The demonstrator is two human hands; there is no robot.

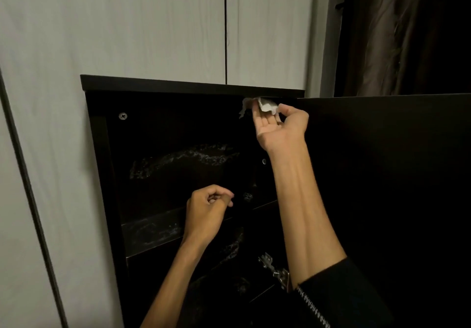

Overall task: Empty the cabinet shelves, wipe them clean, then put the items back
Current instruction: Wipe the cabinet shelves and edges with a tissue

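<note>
Head view | right grip (277, 121) pinching tissue (265, 105) under cabinet top (178, 84) | left grip (206, 210) curled, holding nothing

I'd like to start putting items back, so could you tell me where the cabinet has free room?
The upper shelf looks bare left of the left hand. The top right corner is taken by the right hand pressing a tissue.
</note>
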